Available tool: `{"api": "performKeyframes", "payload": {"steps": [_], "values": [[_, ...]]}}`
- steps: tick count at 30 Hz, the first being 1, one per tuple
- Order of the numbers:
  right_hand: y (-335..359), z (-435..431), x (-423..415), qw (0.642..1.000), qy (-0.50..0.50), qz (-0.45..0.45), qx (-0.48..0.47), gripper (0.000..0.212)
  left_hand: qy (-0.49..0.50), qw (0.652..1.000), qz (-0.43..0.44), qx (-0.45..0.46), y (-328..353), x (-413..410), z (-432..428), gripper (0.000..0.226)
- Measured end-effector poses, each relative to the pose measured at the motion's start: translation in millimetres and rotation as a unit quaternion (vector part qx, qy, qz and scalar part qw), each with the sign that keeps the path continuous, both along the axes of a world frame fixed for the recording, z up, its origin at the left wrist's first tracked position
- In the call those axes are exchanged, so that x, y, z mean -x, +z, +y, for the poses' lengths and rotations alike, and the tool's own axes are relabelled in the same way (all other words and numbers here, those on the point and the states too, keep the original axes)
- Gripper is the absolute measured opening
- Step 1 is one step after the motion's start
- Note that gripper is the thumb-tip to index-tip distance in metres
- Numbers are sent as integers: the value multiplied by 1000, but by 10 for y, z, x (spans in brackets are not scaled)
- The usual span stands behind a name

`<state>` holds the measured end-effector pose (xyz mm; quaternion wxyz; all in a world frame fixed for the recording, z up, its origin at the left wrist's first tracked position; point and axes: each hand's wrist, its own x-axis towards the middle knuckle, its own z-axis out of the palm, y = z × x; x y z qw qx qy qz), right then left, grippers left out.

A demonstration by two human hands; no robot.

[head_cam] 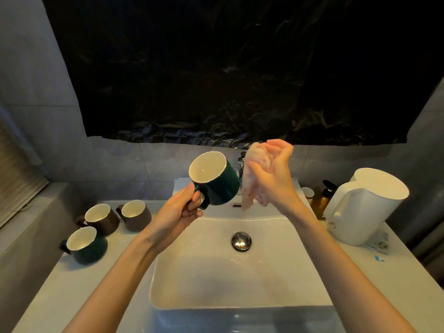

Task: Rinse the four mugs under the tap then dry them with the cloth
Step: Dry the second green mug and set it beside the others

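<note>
— Where were we in the job at that point?
— Drying, as I read it. My left hand (182, 210) gripped the green mug (213, 179) by its handle, fingers curled through it. It held the mug tilted above the back of the sink (216, 272), mouth toward me. I saw no water running from the tap (241, 162).
— And the other hand?
— My right hand (271, 169) was clenched on the bunched cloth (251, 186), just beside the mug's wall. Touching or not, I couldn't tell.
— The rest?
— The first brown mug (102, 218), the second brown mug (135, 213) and the other green mug (84, 243) sat on the counter (72, 284), well apart from the basin. Dried or not, I couldn't say.
— Next move?
— Bringing cloth to mug and wiping inside and out, without loosening that handle grip.
</note>
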<state>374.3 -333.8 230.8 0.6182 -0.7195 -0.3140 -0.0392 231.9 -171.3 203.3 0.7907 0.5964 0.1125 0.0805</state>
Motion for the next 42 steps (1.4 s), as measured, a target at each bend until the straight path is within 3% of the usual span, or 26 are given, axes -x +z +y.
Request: {"api": "performKeyframes", "payload": {"steps": [3, 5, 7, 9, 12, 15, 18, 21, 25, 29, 33, 38, 42], "values": [[5, 123, 125, 987, -26, -156, -3, 34, 4, 999, -2, 38, 8, -31, -38, 35], [-141, 184, 205, 976, -27, -212, -34, 21, 3, 997, -10, 76, 24, -44, -59, 35], [-298, 196, 268, 959, -43, -275, -50, 23, 1, 994, -18, 110, 43, -48, -65, 34], [-457, 207, 303, 935, -42, -350, -28, 22, 2, 991, -23, 134, 73, -57, -58, 34], [-506, 205, 333, 913, -59, -403, 20, 20, 0, 995, -14, 101, 122, -80, -22, 38], [-347, 174, 259, 926, -113, -359, -20, 21, -19, 995, -12, 101, 152, -63, -2, 36], [-195, 170, 156, 977, -104, -165, -83, 24, -40, 996, -19, 76, 146, 5, -43, 33], [-160, 143, 10, 997, -62, -11, -42, 26, -52, 998, -23, -37, 130, 55, -87, 36], [-77, 72, -48, 999, 8, 1, 42, 27, -19, 977, 3, -213, 52, 62, -62, 31], [-15, 46, 101, 999, 47, -10, -8, 21, 34, 922, -18, -386, -87, 25, -90, 22], [-44, 11, 28, 995, 79, -21, 51, 24, 105, 838, -74, -530, -260, -4, -85, 16], [-24, 158, -85, 989, 78, 71, 103, 26, 111, 757, -109, -635, -332, 9, -88, 17], [-33, 273, -119, 989, 48, 36, 135, 25, 106, 706, -119, -690, -382, 28, -51, 14]]}}
